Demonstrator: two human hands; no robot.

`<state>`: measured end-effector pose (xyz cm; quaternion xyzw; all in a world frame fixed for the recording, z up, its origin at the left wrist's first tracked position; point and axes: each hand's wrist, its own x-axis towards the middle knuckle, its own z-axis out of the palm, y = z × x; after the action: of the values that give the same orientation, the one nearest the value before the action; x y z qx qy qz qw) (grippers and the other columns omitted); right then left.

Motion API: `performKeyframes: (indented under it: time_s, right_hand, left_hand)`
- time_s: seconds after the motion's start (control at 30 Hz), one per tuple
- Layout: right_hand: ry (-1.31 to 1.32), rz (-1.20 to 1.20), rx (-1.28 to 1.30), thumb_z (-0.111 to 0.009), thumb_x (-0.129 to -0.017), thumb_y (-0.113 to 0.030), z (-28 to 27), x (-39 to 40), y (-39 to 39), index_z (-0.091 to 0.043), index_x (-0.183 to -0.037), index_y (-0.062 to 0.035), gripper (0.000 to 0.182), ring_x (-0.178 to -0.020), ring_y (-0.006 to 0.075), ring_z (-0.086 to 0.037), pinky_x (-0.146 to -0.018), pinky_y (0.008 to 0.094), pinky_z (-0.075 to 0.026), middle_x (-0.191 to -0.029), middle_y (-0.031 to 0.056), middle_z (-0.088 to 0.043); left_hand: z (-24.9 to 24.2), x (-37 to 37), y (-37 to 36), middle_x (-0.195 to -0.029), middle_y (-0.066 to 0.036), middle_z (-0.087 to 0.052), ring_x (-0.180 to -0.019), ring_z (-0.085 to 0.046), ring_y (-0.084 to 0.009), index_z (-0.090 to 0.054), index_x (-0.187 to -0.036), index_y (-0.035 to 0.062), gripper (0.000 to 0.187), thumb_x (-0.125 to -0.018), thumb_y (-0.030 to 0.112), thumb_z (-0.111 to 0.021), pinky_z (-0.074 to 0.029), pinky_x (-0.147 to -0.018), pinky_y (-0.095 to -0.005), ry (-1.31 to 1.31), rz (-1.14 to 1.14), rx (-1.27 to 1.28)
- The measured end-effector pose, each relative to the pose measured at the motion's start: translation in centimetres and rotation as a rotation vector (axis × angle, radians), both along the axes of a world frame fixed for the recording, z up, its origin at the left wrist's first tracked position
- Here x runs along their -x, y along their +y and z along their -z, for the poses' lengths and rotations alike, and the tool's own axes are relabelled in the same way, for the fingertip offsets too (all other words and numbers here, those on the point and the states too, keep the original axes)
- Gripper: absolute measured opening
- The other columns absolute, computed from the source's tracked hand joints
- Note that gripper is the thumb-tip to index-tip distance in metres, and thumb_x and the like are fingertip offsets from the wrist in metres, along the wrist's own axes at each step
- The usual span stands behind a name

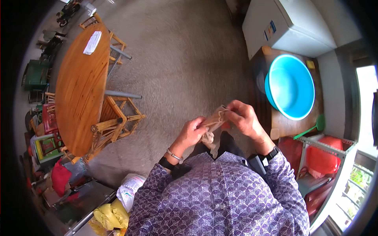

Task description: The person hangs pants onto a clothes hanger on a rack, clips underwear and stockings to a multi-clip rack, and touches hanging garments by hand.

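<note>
Between my two hands, in front of my waist, is a thin, crumpled beige piece of fabric or film (215, 122). It is partly see-through, and I cannot make out its exact kind. My left hand (193, 133) pinches its left end, and a bunched part hangs below the fingers. At the upper right end, my right hand (245, 118) grips the edge between thumb and fingers. The piece is stretched between the hands, above the floor. The fingers hide both of its gripped ends.
An oval wooden table (80, 90) with a folded paper (92, 43) and bamboo chairs (118, 118) stands left. On the right, a blue basin (291, 86) and a green scoop (319, 123) rest on a wooden counter beside a white appliance (271, 27). Yellow bags (110, 215) lie lower left.
</note>
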<state>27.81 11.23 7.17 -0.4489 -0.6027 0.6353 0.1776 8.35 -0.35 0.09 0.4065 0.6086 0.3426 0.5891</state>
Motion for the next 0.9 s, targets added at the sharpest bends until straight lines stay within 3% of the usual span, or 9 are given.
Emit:
performKeyframes:
  time_s: [0.07, 0.1, 0.23, 0.37, 0.43, 0.53, 0.73, 0.83, 0.9]
  right_hand:
    - [-0.006, -0.013, -0.084, -0.058, -0.084, -0.012, -2.3, -1.5, 2.0, -0.058, -0.092, -0.0017, 0.013, -0.083, 0.0117, -0.057, -0.072, 0.0254, -0.047, -0.090, 0.0049, -0.059]
    - [-0.004, 0.138, -0.208, -0.055, -0.087, -0.020, -5.1, -2.4, 2.8, -0.059, -0.093, 0.0000, 0.021, -0.083, 0.0129, -0.056, -0.074, 0.0260, -0.045, -0.091, 0.0045, -0.057]
    - [0.065, 0.430, -0.592, -0.057, -0.084, -0.017, -10.1, -8.5, 5.0, -0.059, -0.091, -0.0001, 0.018, -0.078, 0.0126, -0.057, -0.069, 0.0255, -0.046, -0.087, 0.0052, -0.059]
    - [-0.335, -0.084, -0.311, -0.059, -0.082, -0.014, 0.2, -9.1, 1.6, -0.060, -0.089, -0.0003, 0.016, -0.072, 0.0123, -0.058, -0.064, 0.0249, -0.046, -0.082, 0.0059, -0.061]
    - [-0.293, -0.261, -0.167, -0.060, -0.080, -0.013, 4.4, -6.8, -2.7, -0.060, -0.088, -0.0003, 0.014, -0.070, 0.0122, -0.058, -0.062, 0.0246, -0.047, -0.080, 0.0063, -0.062]
    - [-0.155, -0.261, -0.069, -0.062, -0.079, -0.011, 4.0, -2.8, -4.8, -0.061, -0.086, -0.0004, 0.013, -0.066, 0.0120, -0.059, -0.058, 0.0242, -0.047, -0.077, 0.0069, -0.064]
    - [-0.130, -0.285, -0.349, -0.062, -0.079, -0.009, -0.1, 2.3, -1.9, -0.059, -0.082, 0.0002, 0.010, -0.058, 0.0085, -0.057, -0.053, 0.0227, -0.045, -0.062, 0.0038, -0.062]
    - [-0.087, -0.255, -0.346, -0.062, -0.080, -0.007, -2.1, 4.2, -2.3, -0.057, -0.083, -0.0023, 0.007, -0.056, 0.0074, -0.056, -0.051, 0.0227, -0.044, -0.059, 0.0058, -0.059]
    - [-0.113, -0.263, -0.450, -0.061, -0.080, -0.006, -2.3, 4.9, -2.2, -0.056, -0.084, -0.0037, 0.007, -0.052, 0.0085, -0.055, -0.050, 0.0230, -0.044, -0.057, 0.0060, -0.057]
  left_hand:
    - [2.2, 0.0, -0.7, -0.079, -0.004, -0.063, -0.071, -0.057, -0.0079, -0.059, -0.105, 0.0030, 0.026, -0.080, 0.010, -0.058, -0.047, -0.061, -0.0265, 0.034, -0.046, -0.120]
    - [1.2, 0.0, -0.6, -0.076, -0.004, -0.063, -0.070, -0.057, -0.0079, -0.060, -0.103, 0.0039, 0.024, -0.080, 0.011, -0.060, -0.047, -0.060, -0.0264, 0.132, -0.036, -0.055]
    - [3.6, 0.7, -2.3, -0.070, -0.002, -0.060, -0.064, -0.055, -0.0077, -0.059, -0.090, 0.0047, 0.010, -0.082, 0.011, -0.059, -0.046, -0.058, -0.0245, 0.011, -0.142, -0.075]
    - [3.4, 1.2, -3.8, -0.069, 0.000, -0.060, -0.064, -0.055, -0.0072, -0.059, -0.088, 0.0054, 0.009, -0.088, 0.013, -0.053, -0.045, -0.058, -0.0249, -0.043, -0.187, -0.032]
    - [3.6, 2.4, -3.2, -0.069, 0.000, -0.060, -0.064, -0.055, -0.0070, -0.060, -0.089, 0.0057, 0.011, -0.089, 0.014, -0.053, -0.045, -0.058, -0.0245, 0.003, -0.174, -0.100]
    - [1.4, 2.0, -4.9, -0.077, -0.001, -0.061, -0.069, -0.056, -0.0075, -0.059, -0.096, 0.0060, 0.014, -0.090, 0.018, -0.056, -0.047, -0.063, -0.0251, -0.065, -0.151, -0.023]
    - [-0.1, 0.3, -2.4, -0.096, -0.006, -0.061, -0.087, -0.059, -0.0128, -0.051, -0.122, 0.0107, 0.038, -0.088, 0.025, -0.061, -0.050, -0.076, -0.0288, -0.001, 0.021, -0.256]
    - [-2.1, 0.6, -2.1, -0.094, -0.006, -0.062, -0.083, -0.061, -0.0155, -0.051, -0.119, 0.0095, 0.042, -0.085, 0.029, -0.065, -0.049, -0.075, -0.0299, -0.077, -0.104, -0.220]
    - [2.0, 1.1, -1.9, -0.093, -0.007, -0.060, -0.078, -0.060, -0.0156, -0.051, -0.120, 0.0094, 0.043, -0.086, 0.034, -0.062, -0.049, -0.073, -0.0289, -0.244, -0.241, -0.182]
